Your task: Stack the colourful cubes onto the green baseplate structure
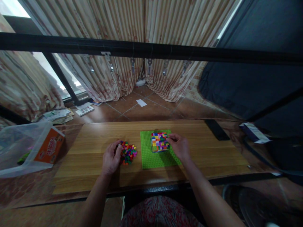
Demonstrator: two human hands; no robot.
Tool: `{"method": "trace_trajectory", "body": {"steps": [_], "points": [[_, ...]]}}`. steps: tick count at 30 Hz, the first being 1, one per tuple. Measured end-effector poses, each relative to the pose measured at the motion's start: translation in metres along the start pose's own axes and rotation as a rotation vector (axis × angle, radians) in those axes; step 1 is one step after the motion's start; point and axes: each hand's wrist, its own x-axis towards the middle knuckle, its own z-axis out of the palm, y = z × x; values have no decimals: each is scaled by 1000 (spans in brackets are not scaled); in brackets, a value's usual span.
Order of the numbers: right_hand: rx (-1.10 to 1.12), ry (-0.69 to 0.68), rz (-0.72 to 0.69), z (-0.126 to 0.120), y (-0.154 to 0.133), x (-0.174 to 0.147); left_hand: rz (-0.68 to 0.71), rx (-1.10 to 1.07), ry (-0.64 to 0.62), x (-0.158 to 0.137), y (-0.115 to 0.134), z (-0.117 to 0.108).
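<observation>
Apparently building up the multicoloured block [160, 142] on the green baseplate [151, 161], with right grip [180, 146] at its right edge, left grip [111, 159] beside loose bricks [128, 153]; cannot tell, for either, whether grasping or released. Calls next for careful aligning.

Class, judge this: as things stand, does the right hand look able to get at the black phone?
Probably yes. The right hand is at the stacked blocks, and the phone lies farther right on the same wooden board, with nothing seen standing between them.
</observation>
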Motion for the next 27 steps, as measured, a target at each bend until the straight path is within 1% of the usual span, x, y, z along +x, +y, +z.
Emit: {"method": "trace_trajectory", "body": {"steps": [8,14,20,27], "points": [[185,-14,42,2,10,-2,-22,0,-24,1,2,-1],[240,-37,99,0,13,-4,-20,-8,-15,1,0,0],[215,-47,132,5,12,0,-5,2,-1,0,1,0],[325,-8,211,9,11,0,-14,22,-11,0,1,-1]]}}
